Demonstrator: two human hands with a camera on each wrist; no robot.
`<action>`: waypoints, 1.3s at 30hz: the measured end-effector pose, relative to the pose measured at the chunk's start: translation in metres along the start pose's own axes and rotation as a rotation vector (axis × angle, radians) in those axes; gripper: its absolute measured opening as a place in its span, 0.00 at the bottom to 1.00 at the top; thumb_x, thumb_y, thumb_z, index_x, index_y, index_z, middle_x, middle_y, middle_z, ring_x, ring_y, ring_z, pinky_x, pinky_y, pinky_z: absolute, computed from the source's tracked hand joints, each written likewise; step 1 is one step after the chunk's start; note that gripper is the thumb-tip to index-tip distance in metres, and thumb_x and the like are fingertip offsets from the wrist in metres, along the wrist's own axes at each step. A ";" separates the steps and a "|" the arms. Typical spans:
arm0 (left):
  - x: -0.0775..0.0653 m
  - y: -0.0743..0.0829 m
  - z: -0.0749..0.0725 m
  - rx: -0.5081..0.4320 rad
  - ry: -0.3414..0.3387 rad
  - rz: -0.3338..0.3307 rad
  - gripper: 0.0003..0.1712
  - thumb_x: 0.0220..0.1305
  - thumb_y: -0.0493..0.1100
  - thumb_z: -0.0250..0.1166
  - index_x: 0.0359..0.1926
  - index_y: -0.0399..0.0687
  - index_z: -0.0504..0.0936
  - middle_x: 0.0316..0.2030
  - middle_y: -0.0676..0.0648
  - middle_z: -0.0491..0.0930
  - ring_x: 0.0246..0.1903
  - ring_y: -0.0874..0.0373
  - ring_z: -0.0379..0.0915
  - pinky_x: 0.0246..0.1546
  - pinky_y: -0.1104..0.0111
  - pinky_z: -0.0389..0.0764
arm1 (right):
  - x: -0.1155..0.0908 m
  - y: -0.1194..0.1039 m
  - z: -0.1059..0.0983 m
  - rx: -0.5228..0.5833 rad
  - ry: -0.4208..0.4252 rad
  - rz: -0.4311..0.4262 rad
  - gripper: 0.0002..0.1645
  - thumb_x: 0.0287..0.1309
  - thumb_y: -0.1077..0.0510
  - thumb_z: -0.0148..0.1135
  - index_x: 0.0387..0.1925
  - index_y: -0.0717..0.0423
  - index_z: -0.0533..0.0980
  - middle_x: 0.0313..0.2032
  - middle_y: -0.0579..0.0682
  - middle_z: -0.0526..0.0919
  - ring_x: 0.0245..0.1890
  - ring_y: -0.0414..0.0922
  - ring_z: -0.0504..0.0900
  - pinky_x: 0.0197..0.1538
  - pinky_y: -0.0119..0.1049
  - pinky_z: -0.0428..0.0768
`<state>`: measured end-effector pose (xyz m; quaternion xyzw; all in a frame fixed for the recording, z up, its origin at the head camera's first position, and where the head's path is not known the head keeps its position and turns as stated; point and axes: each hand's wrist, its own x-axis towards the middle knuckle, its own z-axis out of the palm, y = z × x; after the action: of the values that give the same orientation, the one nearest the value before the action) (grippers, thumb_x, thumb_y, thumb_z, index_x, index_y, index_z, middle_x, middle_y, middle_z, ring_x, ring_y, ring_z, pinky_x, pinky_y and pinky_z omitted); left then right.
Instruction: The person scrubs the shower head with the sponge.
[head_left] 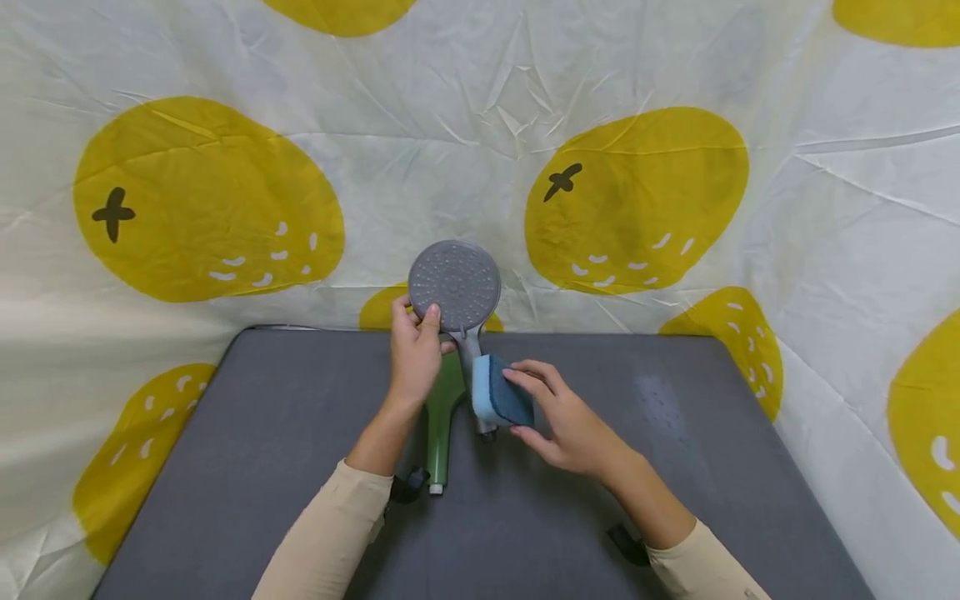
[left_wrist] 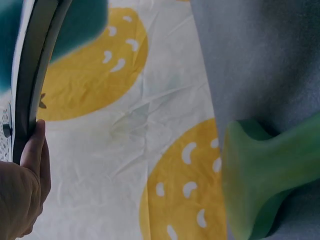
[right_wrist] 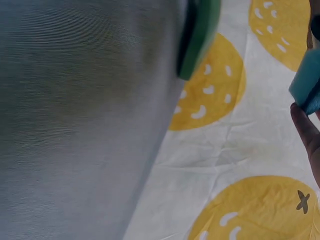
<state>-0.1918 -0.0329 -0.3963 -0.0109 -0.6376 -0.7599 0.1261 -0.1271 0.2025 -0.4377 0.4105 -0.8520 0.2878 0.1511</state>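
Observation:
My left hand grips a grey shower head by its round head, thumb on the nozzle face. Its handle points down toward me, partly covered by the sponge. With thumb and fingers, my right hand holds a two-tone blue sponge against the handle in the head view. Behind them a green shower head lies on the table, its upper part hidden by my left hand and the grey one. The left wrist view shows the flared end of the green shower head and the grey rim edge-on.
A dark grey table spreads under both hands. Behind and beside it hangs a white cloth printed with yellow fruit. Dark bands sit at the left wrist and the right wrist, below beige sleeves.

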 end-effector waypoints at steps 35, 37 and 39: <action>0.002 0.014 0.004 -0.215 0.001 -0.060 0.24 0.82 0.34 0.40 0.74 0.47 0.51 0.65 0.31 0.71 0.45 0.50 0.84 0.32 0.71 0.86 | 0.036 0.012 0.009 0.144 0.071 0.035 0.50 0.61 0.64 0.73 0.76 0.58 0.54 0.71 0.61 0.62 0.68 0.57 0.70 0.58 0.53 0.85; 0.001 0.014 0.003 -0.229 -0.007 -0.061 0.27 0.81 0.33 0.44 0.75 0.48 0.50 0.66 0.32 0.70 0.46 0.50 0.83 0.33 0.70 0.87 | 0.037 0.010 0.007 0.149 0.069 0.036 0.50 0.60 0.65 0.73 0.76 0.58 0.55 0.72 0.61 0.62 0.68 0.57 0.70 0.58 0.54 0.85; 0.001 0.014 0.003 -0.249 -0.025 -0.060 0.33 0.76 0.30 0.49 0.75 0.48 0.49 0.68 0.33 0.68 0.50 0.48 0.81 0.35 0.70 0.87 | 0.038 0.010 0.007 0.147 0.068 0.037 0.50 0.59 0.66 0.73 0.76 0.58 0.56 0.72 0.61 0.62 0.68 0.57 0.70 0.58 0.54 0.85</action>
<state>-0.1906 -0.0319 -0.3819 -0.0168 -0.5398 -0.8364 0.0933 -0.1584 0.1798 -0.4282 0.3945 -0.8303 0.3664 0.1441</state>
